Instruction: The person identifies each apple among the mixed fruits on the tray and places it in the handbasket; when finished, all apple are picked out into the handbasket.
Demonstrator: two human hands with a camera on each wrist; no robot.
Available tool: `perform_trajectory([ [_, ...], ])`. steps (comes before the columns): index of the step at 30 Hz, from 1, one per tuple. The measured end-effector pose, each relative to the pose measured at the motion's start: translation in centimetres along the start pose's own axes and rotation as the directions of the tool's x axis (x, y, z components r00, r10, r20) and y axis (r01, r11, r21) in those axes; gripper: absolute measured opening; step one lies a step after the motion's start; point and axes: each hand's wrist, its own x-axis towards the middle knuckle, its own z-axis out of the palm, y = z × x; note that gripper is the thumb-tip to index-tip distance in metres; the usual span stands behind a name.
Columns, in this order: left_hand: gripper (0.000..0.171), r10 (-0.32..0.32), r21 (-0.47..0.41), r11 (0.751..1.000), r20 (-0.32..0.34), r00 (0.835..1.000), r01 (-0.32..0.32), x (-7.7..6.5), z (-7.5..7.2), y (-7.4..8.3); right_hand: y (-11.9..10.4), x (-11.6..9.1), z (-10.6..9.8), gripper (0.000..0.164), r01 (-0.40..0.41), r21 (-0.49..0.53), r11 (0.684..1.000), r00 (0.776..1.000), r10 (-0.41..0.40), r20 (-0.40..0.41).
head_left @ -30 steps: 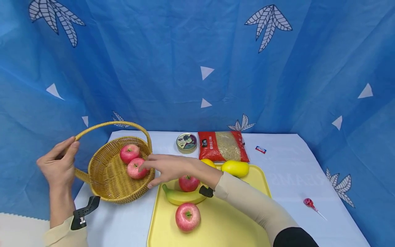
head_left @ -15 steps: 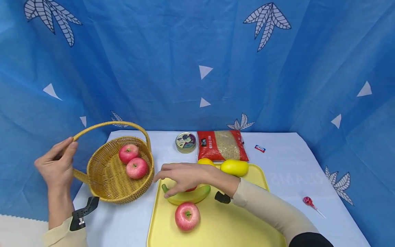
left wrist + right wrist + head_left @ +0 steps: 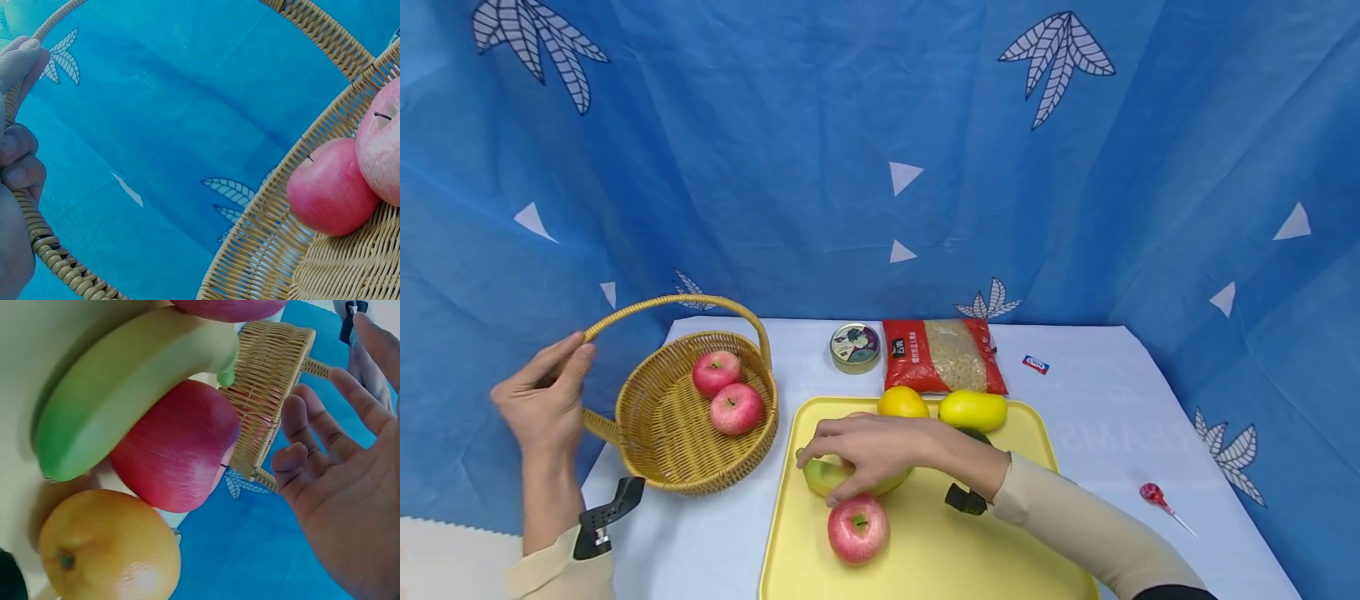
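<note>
My left hand (image 3: pixel 546 396) grips the arched handle (image 3: pixel 44 240) of a wicker basket (image 3: pixel 673 433), which tilts so its inside faces me. Two red apples (image 3: pixel 737 408) lie together in the basket. My right hand (image 3: pixel 868 450) hovers over the yellow tray (image 3: pixel 977 550), above a banana (image 3: pixel 823 477), fingers spread and loosely bent with nothing held. In the right wrist view a red apple (image 3: pixel 181 447) lies against the banana; the hand mostly hides it from the head view. A further apple (image 3: pixel 858 530) sits nearer me on the tray.
An orange (image 3: pixel 902 402), a yellow mango-like fruit (image 3: pixel 973 410) and a partly hidden dark green item (image 3: pixel 976 435) occupy the tray's far side. Behind stand a round tin (image 3: pixel 855 346) and a red pasta bag (image 3: pixel 943 357). Rightward lie a small wrapper (image 3: pixel 1035 364) and a lollipop (image 3: pixel 1153 494).
My right hand has drawn back from the apples in the basket and moved right to above the banana on the tray. My left hand still holds the handle in place.
</note>
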Motion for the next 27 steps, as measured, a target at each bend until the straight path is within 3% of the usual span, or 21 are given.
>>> perform_trajectory([
  [14, 0.023, -0.01, -0.007, 1.0, 0.003, 1.0, 0.01, 0.1, -0.2, -0.2, 0.1, -2.2, 1.8, 0.058, -0.003, 0.033, 0.999, 0.995, -0.001, 0.1],
  [27, 0.022, -0.007, 0.013, 1.0, 0.005, 1.0, 0.007, 0.0, -0.1, 0.0, 0.0, -3.3, 3.1, 0.059, 0.021, 0.035, 0.999, 0.99, -0.026, 0.141],
])
